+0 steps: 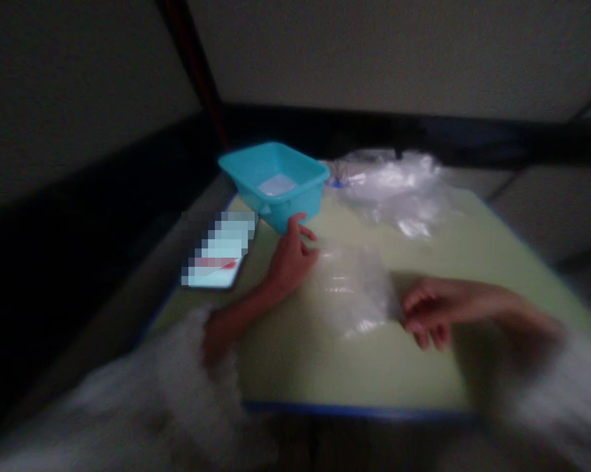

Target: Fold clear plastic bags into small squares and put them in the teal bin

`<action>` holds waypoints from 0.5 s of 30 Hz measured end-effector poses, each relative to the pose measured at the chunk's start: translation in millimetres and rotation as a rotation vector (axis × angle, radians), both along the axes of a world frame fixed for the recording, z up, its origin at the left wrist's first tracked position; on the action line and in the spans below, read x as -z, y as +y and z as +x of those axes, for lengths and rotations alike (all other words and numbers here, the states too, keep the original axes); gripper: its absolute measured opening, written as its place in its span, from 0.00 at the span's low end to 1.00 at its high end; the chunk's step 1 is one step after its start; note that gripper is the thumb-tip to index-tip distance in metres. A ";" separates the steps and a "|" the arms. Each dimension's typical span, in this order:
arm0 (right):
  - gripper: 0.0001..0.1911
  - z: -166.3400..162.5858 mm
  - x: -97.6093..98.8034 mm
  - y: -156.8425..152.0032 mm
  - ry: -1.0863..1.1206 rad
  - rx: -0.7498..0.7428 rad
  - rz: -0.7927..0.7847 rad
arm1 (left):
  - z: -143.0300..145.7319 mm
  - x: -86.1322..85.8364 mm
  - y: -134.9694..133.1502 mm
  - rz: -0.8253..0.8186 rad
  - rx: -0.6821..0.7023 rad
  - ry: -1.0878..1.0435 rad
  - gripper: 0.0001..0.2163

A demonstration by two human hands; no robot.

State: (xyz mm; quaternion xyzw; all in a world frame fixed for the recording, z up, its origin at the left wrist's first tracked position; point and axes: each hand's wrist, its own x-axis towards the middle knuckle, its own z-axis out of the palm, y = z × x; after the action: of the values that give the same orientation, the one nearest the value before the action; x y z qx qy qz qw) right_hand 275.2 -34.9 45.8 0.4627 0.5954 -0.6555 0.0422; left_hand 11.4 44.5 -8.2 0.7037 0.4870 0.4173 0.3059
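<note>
A clear plastic bag (352,285) lies over the table in front of me, its surface catching the light. At its right edge, the fingers of my right hand (428,311) are pinched on the plastic, with the other fingers curled below. My left hand (293,255) is at the bag's upper left corner, fingers apart and slightly bent; I see nothing held in it. Just behind that hand stands a turquoise plastic basin (295,203) with a pale flat item (277,185) inside. The picture is dim and blurred.
A heap of clear plastic bags (398,187) lies at the back of the pale yellow-green table (364,387), which has a blue edge. To the left is a lit, pixelated screen (219,255). A wall (398,59) rises behind the table.
</note>
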 end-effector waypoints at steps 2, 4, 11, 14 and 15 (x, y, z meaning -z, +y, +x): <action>0.18 5.4 -0.3 2.3 -0.036 0.061 0.229 | 0.5 0.1 0.9 0.051 -0.026 -0.027 0.24; 0.19 9.9 1.2 6.2 -0.057 0.212 0.590 | 1.1 0.2 0.6 0.078 -0.030 -0.040 0.23; 0.43 2.1 17.3 16.1 -0.107 -0.201 1.008 | 4.8 2.6 -2.5 0.112 0.005 -0.017 0.17; 0.53 3.0 26.5 18.9 -0.223 -0.305 0.967 | 5.6 1.8 -2.9 0.103 0.012 -0.009 0.15; 0.55 3.9 29.1 19.5 -0.251 -0.319 0.961 | 5.8 1.0 -3.2 0.097 0.013 0.000 0.15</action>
State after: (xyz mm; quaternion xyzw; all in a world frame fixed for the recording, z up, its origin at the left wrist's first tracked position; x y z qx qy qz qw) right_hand 279.1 -15.4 16.7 0.4085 0.8825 -0.2332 -0.0046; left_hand 17.2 41.3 -9.2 0.7208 0.4616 0.4384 0.2744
